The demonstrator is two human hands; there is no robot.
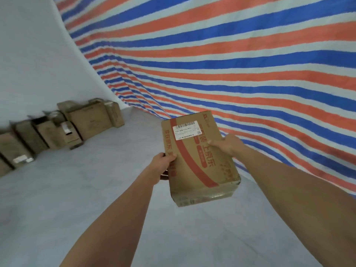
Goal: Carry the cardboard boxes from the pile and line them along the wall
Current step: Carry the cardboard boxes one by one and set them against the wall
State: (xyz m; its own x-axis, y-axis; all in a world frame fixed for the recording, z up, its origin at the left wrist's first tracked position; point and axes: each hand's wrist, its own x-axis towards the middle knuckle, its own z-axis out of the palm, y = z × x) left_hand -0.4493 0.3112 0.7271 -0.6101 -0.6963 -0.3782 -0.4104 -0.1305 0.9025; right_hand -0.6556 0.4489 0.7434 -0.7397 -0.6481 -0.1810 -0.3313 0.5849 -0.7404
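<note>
I am in the carrying step: both hands hold one cardboard box (198, 157) in the air above the grey floor (96, 199). My left hand (161, 166) grips its left edge with curled fingers, and my right hand (227, 144) grips the right edge, thumb on top. The row of boxes (57, 130) already stands along the white wall (28, 64) at far left, well apart from me. Next I should turn there and set this box beside the row, though its free end seems out of view. A striped tarp (231, 64) hangs on the right.
</note>
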